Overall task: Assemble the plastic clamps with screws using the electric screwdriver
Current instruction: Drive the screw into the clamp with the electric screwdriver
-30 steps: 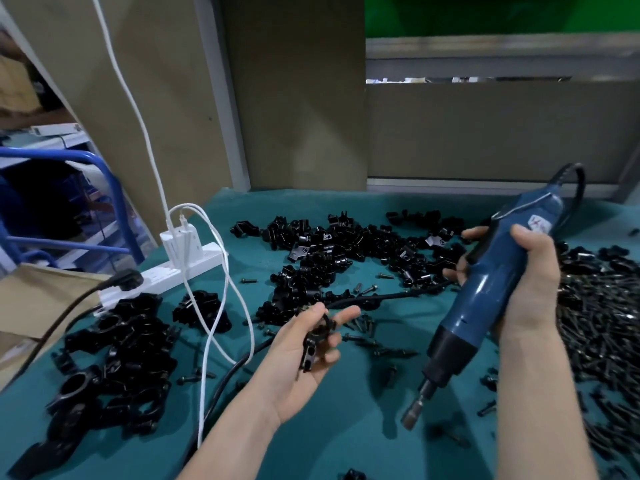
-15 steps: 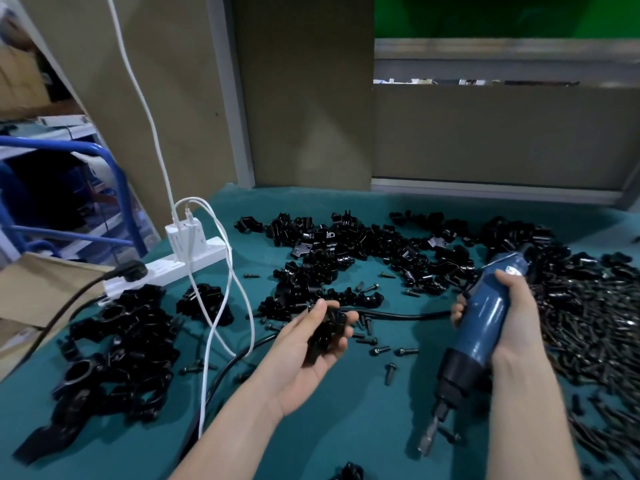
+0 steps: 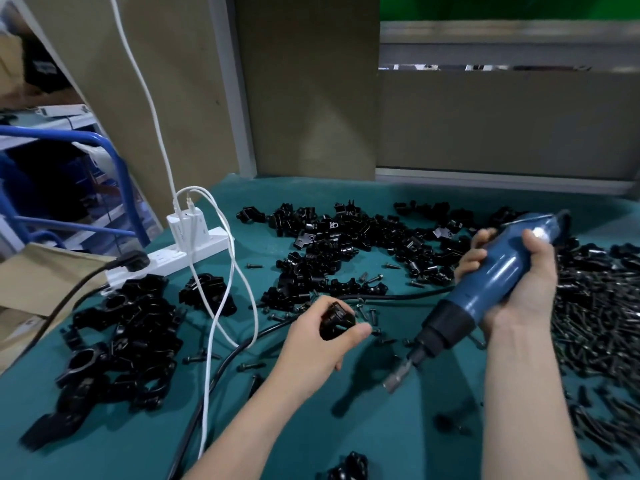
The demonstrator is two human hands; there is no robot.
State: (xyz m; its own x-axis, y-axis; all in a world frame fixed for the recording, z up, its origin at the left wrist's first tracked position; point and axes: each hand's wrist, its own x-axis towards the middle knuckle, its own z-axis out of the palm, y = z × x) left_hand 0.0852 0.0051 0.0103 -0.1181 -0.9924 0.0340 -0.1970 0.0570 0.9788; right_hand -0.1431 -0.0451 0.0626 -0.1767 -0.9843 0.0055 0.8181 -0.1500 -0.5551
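Left hand (image 3: 318, 344): grip closed, fingers and thumb curled round one black plastic clamp (image 3: 334, 320), thumb lying along its near edge. The clamp sits at the fingertips, low over the counter (image 3: 381, 438), which has a green covering.

Right hand (image 3: 519, 285): grip wrapped round the blue barrel of the electric screwdriver (image 3: 485, 289). The tool is tilted, cord end up and away, with the bit (image 3: 398, 377) pointing down and toward the left grip. The bit is blurred. It lies right of and nearer than the left grip, apart from the clamp.

Just beyond the left grip are loose screws (image 3: 372, 315) and a black cord (image 3: 398, 296) that runs across toward the right grip. Farther beyond both grips lies a wide scatter of black clamp pieces (image 3: 346, 244). Right of the right grip, and partly hidden behind the forearm, is a dense heap of dark screws (image 3: 606, 323).

Well left of the left grip is a pile of larger black clamps (image 3: 117, 341). Beyond that pile is a white power strip (image 3: 194, 254) with a white charger (image 3: 185, 225) and a black plug (image 3: 133, 261) in it. White cables (image 3: 221, 306) loop from the charger, pass left of the left grip and run off the near edge. One more black part (image 3: 351, 465) lies at the near edge between the forearms.
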